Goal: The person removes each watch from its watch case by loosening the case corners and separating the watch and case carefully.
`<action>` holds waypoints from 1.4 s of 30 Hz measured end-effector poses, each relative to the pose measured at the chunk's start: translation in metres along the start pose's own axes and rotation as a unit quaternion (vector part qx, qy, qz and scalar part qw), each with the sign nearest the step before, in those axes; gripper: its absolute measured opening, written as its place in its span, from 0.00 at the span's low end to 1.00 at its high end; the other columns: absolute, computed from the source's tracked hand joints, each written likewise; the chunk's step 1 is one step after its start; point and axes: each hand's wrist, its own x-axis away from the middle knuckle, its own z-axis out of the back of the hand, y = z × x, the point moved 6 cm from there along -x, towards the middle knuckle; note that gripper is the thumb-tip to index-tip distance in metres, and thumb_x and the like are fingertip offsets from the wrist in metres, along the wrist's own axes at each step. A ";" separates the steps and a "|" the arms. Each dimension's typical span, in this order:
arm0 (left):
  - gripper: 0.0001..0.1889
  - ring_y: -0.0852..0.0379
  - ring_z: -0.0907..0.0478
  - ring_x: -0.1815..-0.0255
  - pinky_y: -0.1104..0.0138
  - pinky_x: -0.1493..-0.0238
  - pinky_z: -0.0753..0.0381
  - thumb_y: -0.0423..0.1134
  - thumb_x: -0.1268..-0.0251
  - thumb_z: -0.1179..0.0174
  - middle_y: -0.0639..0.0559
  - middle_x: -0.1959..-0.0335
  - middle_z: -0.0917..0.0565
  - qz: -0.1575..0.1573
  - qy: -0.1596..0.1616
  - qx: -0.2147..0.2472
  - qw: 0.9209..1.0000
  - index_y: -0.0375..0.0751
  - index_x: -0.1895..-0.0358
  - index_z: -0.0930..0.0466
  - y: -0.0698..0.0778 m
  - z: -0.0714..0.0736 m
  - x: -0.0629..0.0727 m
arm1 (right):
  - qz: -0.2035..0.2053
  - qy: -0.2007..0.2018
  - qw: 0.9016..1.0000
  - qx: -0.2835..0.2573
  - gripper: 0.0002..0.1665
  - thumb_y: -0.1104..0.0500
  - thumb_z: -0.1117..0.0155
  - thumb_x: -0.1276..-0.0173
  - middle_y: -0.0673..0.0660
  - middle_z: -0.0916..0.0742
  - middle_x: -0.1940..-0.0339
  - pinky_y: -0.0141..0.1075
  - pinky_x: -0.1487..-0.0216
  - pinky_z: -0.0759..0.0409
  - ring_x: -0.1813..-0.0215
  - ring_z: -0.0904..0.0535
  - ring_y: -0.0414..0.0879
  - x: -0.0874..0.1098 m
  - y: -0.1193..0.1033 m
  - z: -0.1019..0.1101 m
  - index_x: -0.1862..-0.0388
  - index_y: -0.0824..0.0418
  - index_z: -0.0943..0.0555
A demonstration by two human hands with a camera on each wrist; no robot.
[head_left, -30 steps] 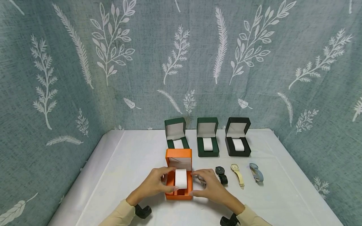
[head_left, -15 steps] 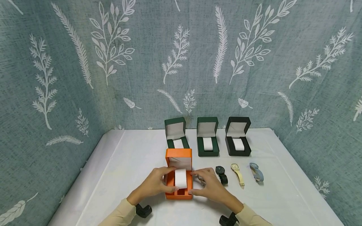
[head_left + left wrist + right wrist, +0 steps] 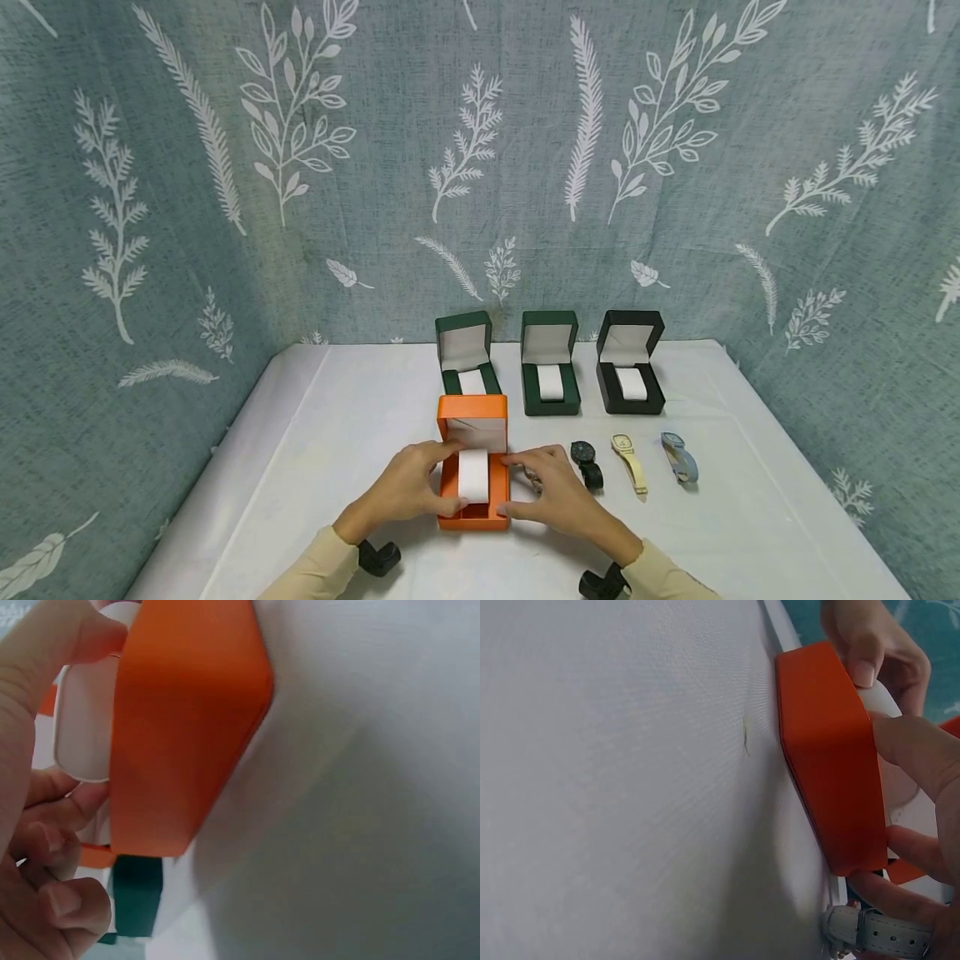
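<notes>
An orange watch box [image 3: 472,408] stands with its lid raised at the front middle of the table. Inside its base sits a white watch cushion [image 3: 473,477], toward the left side. My left hand [image 3: 405,483] pinches this cushion, thumb at the near end and fingers at the far end, as the left wrist view shows. From the other side my right hand [image 3: 558,496] holds the box's right wall, its thumb on the near rim and fingers farther back. Partly hidden behind the right fingers lies a watch with a pale strap [image 3: 889,934].
Behind stand two green watch boxes [image 3: 551,406] and a black one [image 3: 632,407], all raised-lidded with white cushions. To the right lie a black watch [image 3: 587,464], a yellow-gold watch [image 3: 629,464] and a blue-grey watch [image 3: 679,457]. A patterned curtain [image 3: 390,167] borders the table.
The white cushion has shifted slightly left within the orange box, with the left hand on it. The right hand keeps its place on the box.
</notes>
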 end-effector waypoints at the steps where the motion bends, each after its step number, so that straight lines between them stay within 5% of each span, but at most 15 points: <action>1: 0.36 0.62 0.23 0.63 0.67 0.61 0.22 0.55 0.51 0.22 0.61 0.57 0.15 -0.004 -0.002 -0.010 1.000 0.41 0.38 0.17 0.001 0.000 0.000 | 0.003 0.002 1.000 0.003 0.39 0.34 0.21 0.44 0.44 0.15 0.43 0.47 0.47 0.27 0.43 0.33 0.47 0.000 0.000 0.000 0.38 0.51 0.16; 8: 0.38 0.62 0.23 0.62 0.66 0.62 0.22 0.63 0.50 0.24 0.60 0.56 0.15 -0.002 -0.027 -0.065 0.997 0.44 0.39 0.16 0.004 0.000 -0.002 | 0.006 0.002 1.000 0.012 0.40 0.34 0.21 0.45 0.44 0.14 0.44 0.46 0.48 0.27 0.43 0.32 0.46 0.000 0.000 0.000 0.38 0.51 0.16; 19: 0.43 0.62 0.27 0.66 0.70 0.67 0.26 0.68 0.48 0.28 0.61 0.52 0.16 0.002 -0.045 -0.037 0.998 0.45 0.32 0.21 0.005 -0.001 0.001 | -0.004 -0.005 1.000 0.016 0.39 0.34 0.20 0.46 0.44 0.14 0.43 0.53 0.44 0.28 0.41 0.32 0.50 0.000 -0.002 0.006 0.39 0.51 0.15; 28: 0.40 0.68 0.32 0.76 0.72 0.75 0.32 0.66 0.46 0.27 0.58 0.76 0.24 0.020 -0.031 -0.007 0.999 0.45 0.35 0.19 0.004 -0.004 0.001 | 0.006 -0.004 1.000 0.026 0.38 0.35 0.20 0.45 0.48 0.13 0.43 0.60 0.41 0.33 0.40 0.30 0.53 -0.002 -0.005 0.008 0.40 0.52 0.15; 36: 0.33 0.66 0.27 0.70 0.71 0.67 0.26 0.62 0.39 0.29 0.62 0.51 0.15 0.007 -0.039 -0.003 0.999 0.46 0.36 0.17 0.004 -0.007 0.002 | -0.009 -0.015 0.999 0.033 0.41 0.32 0.22 0.44 0.48 0.13 0.41 0.65 0.38 0.36 0.38 0.30 0.57 -0.003 -0.001 0.007 0.37 0.51 0.16; 42: 0.30 0.67 0.29 0.74 0.71 0.70 0.27 0.59 0.39 0.28 0.62 0.58 0.17 0.012 -0.025 -0.014 1.000 0.48 0.38 0.16 0.001 -0.007 -0.001 | -0.011 -0.009 0.999 0.049 0.40 0.33 0.22 0.45 0.48 0.13 0.41 0.64 0.37 0.36 0.36 0.31 0.56 -0.007 0.000 0.008 0.38 0.50 0.16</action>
